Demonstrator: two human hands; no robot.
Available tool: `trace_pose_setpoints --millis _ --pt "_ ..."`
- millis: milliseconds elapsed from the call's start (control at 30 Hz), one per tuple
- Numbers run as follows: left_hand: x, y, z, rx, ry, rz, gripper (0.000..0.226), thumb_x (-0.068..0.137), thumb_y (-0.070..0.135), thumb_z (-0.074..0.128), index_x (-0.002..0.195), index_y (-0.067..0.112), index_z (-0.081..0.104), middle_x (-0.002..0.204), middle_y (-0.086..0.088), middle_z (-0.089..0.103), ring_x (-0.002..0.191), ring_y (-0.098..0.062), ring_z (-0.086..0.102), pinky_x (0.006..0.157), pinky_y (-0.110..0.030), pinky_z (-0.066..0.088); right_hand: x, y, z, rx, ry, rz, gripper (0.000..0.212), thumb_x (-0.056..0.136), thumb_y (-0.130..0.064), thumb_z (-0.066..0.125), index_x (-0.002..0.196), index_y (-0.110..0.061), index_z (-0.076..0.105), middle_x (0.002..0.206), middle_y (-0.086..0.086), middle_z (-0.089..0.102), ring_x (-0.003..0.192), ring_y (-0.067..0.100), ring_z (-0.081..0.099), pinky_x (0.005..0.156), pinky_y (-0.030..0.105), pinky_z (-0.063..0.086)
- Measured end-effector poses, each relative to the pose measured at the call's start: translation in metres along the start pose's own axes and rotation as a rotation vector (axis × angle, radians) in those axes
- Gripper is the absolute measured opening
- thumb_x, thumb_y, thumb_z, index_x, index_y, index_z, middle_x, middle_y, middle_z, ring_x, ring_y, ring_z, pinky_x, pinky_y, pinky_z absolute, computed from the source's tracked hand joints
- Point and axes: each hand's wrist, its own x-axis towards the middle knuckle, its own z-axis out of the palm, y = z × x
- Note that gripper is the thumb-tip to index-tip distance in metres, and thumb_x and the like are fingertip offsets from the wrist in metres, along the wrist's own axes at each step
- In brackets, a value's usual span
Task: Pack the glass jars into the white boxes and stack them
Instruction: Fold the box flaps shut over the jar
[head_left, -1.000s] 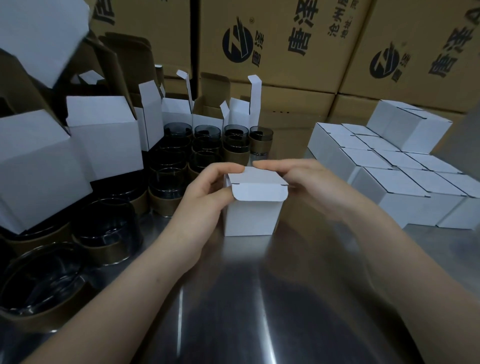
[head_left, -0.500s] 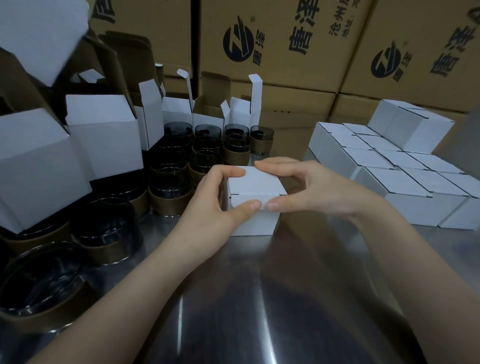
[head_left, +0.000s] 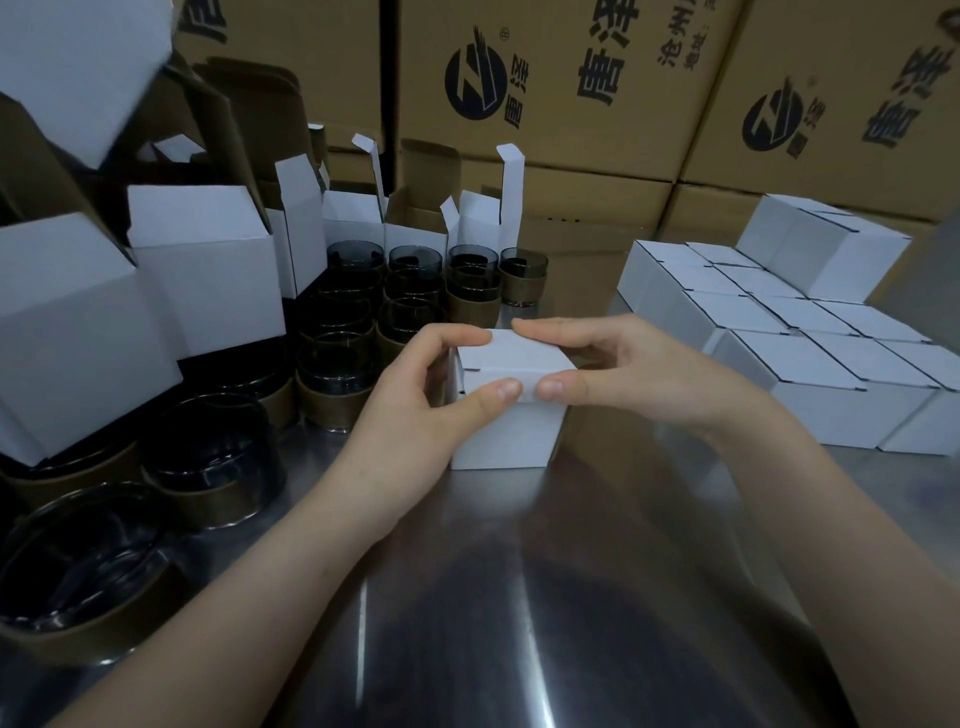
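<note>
Resting on steel table (head_left: 467, 597): white box (head_left: 511, 431), lid down. Gripping it from both sides: left hand (head_left: 415, 410) and right hand (head_left: 618, 374), thumbs pressing front edge, fingers over top. Sitting left: glass jars (head_left: 343, 358), open boxes (head_left: 202, 270). Lying right: packed boxes (head_left: 810, 374). Standing behind: brown cartons (head_left: 571, 93).

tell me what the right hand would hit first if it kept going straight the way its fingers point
The right hand points left across the white box, so it would probably meet the left hand first; their thumbs nearly touch already.
</note>
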Motion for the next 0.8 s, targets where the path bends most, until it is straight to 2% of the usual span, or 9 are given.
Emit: trace_pose_setpoints --millis 167,267,333,433,633,733,800 --pt "0.0000 0.0008 0.0010 -0.026 0.019 0.007 0.046 0.067 0.040 0.072 0.109 0.026 0.064 0.107 0.010 0.068 0.101 -0.005 0.065 0.074 -0.016 0.053 0.0008 0.0022 -0.0011 0.095 0.018 -0.031 0.042 0.069 -0.037 0.078 0.109 -0.045 0.067 0.121 -0.025 0.066 0.119 -0.002 0.057 0.104 0.025 0.043" --pt "0.0002 0.0007 0.0013 -0.047 0.022 0.004 0.045 0.067 0.040 0.071 0.110 0.025 0.064 0.107 0.010 0.069 0.102 -0.007 0.065 0.077 -0.017 0.053 0.0005 0.0025 -0.0012 0.151 0.023 -0.037 0.050 0.061 -0.042 0.082 0.110 -0.040 0.069 0.123 -0.016 0.067 0.120 0.003 0.059 0.102 0.026 0.046" --pt "0.0002 0.0007 0.0018 -0.048 0.027 0.011 0.044 0.068 0.040 0.070 0.109 0.025 0.064 0.106 0.011 0.069 0.102 -0.006 0.065 0.078 -0.017 0.053 -0.0001 0.0035 -0.0018 0.204 0.013 -0.044 0.050 0.060 -0.037 0.084 0.108 -0.037 0.071 0.123 -0.014 0.068 0.120 0.004 0.059 0.099 0.023 0.048" --pt "-0.0001 0.0010 0.0027 -0.050 0.035 0.016 0.044 0.069 0.039 0.069 0.110 0.025 0.064 0.107 0.010 0.069 0.103 -0.007 0.065 0.081 -0.019 0.054 -0.0009 0.0041 -0.0022 0.240 0.013 -0.058 0.040 0.063 -0.027 0.079 0.101 -0.039 0.075 0.124 -0.015 0.067 0.120 0.002 0.058 0.097 0.019 0.048" --pt "-0.0008 0.0041 0.0028 -0.065 0.036 0.005 0.043 0.071 0.036 0.069 0.111 0.022 0.064 0.109 0.006 0.069 0.103 -0.009 0.065 0.080 -0.022 0.057 -0.0013 0.0030 -0.0015 0.221 0.033 -0.068 0.035 0.066 -0.031 0.077 0.098 -0.044 0.076 0.120 -0.017 0.069 0.120 0.002 0.058 0.101 0.020 0.046" --pt "-0.0007 0.0036 0.0014 -0.082 0.022 -0.011 0.033 0.080 0.025 0.071 0.112 0.020 0.064 0.109 0.005 0.069 0.105 -0.011 0.065 0.080 -0.021 0.056 -0.0023 0.0033 -0.0012 0.239 0.030 -0.064 0.035 0.066 -0.031 0.084 0.098 -0.042 0.076 0.120 -0.018 0.068 0.119 0.000 0.059 0.095 0.016 0.048" --pt "-0.0009 0.0034 0.0009 -0.089 0.012 -0.014 0.034 0.079 0.025 0.072 0.112 0.021 0.064 0.109 0.006 0.069 0.105 -0.010 0.065 0.080 -0.020 0.056 -0.0029 0.0034 -0.0009 0.244 0.035 -0.059 0.034 0.068 -0.025 0.080 0.098 -0.040 0.077 0.121 -0.017 0.068 0.119 0.000 0.059 0.092 0.014 0.047"
